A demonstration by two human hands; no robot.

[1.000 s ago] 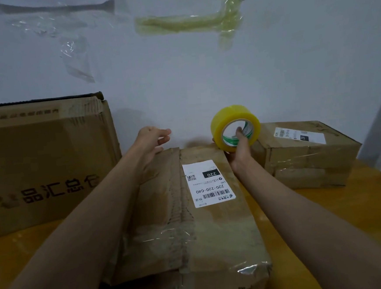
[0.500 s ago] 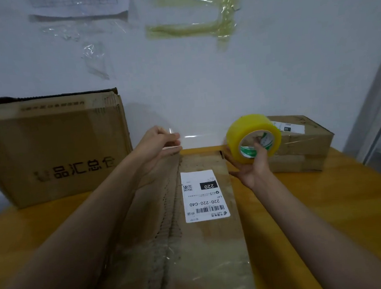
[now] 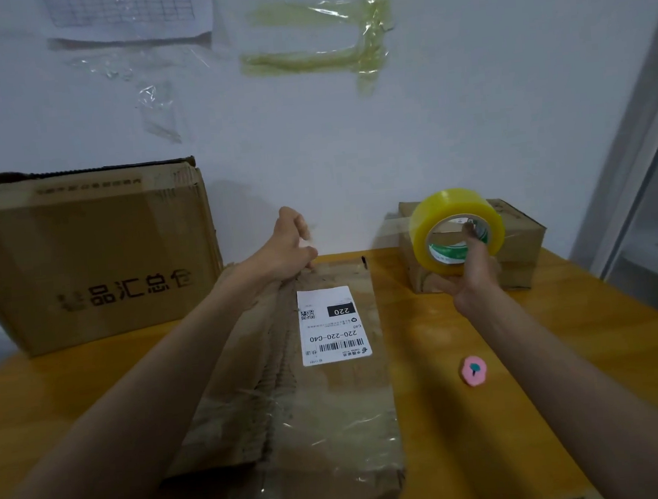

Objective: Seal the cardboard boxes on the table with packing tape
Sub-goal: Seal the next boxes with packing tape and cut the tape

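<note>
1. Where the flat cardboard box (image 3: 291, 390) lies along the middle of the wooden table (image 3: 505, 353), its white shipping label (image 3: 331, 324) is seen face up and its worn, creased flaps look soft rather than stiff.
2. The roll of yellow packing tape (image 3: 456, 231) is held up by the right hand (image 3: 471, 277) above the table, in front of a small taped box (image 3: 516, 242); a finger is hooked through the core and the others are curled against the rim.
3. The far end of the flat box is touched by the left hand (image 3: 284, 249), whose fingers appear loosely bent; a pinched tape end cannot be made out, the fingertips being blurred.
4. The roll is judged light and rigid, best gripped through its core; the film is thin, sticky and easily twisted, so its free end should be held flat.
5. A large printed carton (image 3: 84, 260) stands at the left and a pink round object (image 3: 474, 371) lies beside the right forearm.
</note>
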